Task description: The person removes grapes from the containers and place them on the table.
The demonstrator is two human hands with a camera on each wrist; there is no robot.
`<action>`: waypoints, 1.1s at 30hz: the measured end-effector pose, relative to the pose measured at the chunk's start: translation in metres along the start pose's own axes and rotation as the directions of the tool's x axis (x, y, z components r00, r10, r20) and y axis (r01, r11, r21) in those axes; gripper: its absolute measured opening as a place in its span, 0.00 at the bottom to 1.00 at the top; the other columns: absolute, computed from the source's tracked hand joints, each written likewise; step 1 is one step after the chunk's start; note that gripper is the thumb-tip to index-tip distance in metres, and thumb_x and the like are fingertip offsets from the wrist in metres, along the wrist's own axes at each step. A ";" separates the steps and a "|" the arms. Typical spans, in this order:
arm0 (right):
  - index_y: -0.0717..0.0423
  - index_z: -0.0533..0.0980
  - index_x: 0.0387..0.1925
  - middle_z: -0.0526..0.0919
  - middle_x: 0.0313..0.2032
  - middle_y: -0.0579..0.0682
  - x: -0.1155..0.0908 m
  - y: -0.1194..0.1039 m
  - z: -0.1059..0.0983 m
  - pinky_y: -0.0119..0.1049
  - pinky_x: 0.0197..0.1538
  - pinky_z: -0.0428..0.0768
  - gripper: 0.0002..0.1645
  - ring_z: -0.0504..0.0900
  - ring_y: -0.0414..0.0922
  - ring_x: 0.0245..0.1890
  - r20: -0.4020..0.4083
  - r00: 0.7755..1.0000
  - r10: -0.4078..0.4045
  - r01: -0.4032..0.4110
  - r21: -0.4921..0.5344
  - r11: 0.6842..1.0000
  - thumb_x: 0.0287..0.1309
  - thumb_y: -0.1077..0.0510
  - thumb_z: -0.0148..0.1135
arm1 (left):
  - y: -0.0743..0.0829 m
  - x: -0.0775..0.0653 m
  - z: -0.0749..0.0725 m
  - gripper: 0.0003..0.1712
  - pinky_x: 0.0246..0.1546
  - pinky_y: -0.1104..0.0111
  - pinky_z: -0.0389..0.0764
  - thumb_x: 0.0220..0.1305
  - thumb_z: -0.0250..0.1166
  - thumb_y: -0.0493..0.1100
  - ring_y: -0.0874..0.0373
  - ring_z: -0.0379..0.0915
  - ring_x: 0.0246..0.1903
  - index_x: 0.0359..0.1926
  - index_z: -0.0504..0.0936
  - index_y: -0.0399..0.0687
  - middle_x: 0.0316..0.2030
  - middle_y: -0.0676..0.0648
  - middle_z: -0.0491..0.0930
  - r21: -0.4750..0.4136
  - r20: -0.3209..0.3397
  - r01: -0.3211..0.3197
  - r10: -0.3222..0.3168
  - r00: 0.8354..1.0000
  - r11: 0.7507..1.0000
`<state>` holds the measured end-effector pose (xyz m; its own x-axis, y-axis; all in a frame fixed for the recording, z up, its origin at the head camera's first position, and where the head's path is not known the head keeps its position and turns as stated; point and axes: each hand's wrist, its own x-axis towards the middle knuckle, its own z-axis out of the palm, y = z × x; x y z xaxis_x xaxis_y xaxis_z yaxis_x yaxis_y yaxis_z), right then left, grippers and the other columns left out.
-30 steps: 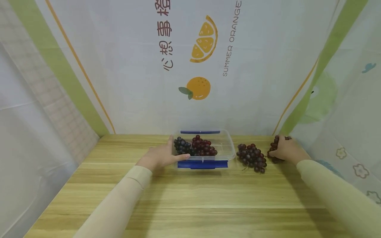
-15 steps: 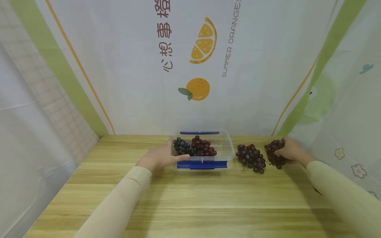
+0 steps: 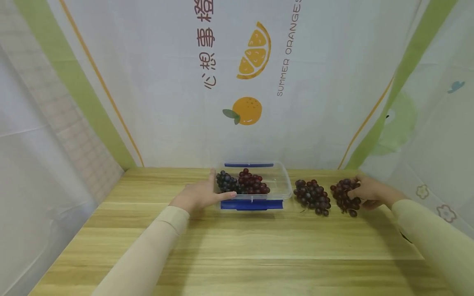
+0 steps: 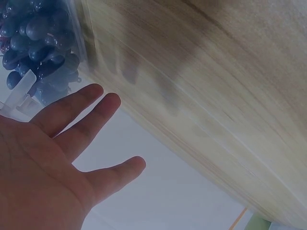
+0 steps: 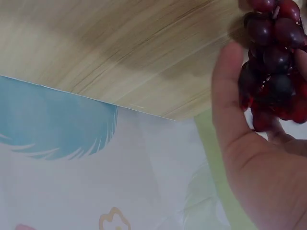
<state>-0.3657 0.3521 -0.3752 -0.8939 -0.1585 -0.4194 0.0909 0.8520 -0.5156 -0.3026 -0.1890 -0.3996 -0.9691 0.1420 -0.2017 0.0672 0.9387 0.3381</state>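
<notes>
A clear plastic box [image 3: 289, 186] with blue side clips stands near the table's back edge. In it lie a bunch of dark blue grapes [image 3: 226, 181] on the left and a bunch of red grapes [image 3: 253, 183] beside it. My left hand [image 3: 201, 193] rests against the box's left side, thumb along the front rim; its fingers look straight and spread in the left wrist view. To the right, my right hand [image 3: 371, 192] grips a bunch of dark red grapes [image 3: 341, 193], its fingers around the bunch in the right wrist view. The fingers' undersides are partly hidden.
Another bunch of dark red grapes [image 3: 312, 196] lies on the wooden table [image 3: 259, 250] between the box and my right hand. A white printed cloth [image 3: 311, 127] hangs close behind the table. More cloth [image 3: 444, 164] hangs along the right side.
The right hand has drawn its bunch of grapes toward me, and the bunch now shows more fully. The left hand and the box have stayed in place.
</notes>
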 end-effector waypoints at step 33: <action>0.83 0.39 0.78 0.60 0.68 0.91 0.021 0.002 0.024 0.73 0.64 0.74 0.69 0.66 0.85 0.66 -0.136 0.989 -0.052 -0.001 -0.362 0.932 0.68 0.36 0.64 | 0.002 0.000 0.001 0.79 0.25 0.58 0.80 0.55 0.50 0.93 0.52 0.80 0.22 0.86 0.25 0.52 0.48 0.44 0.90 -0.016 0.008 0.014 -0.013 1.000 1.000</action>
<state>-0.3735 0.3388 -0.4033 -0.9487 -0.1333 -0.2868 -0.0736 0.9750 -0.2096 -0.3026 -0.1867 -0.3994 -0.9681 0.1317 -0.2131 0.0501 0.9354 0.3500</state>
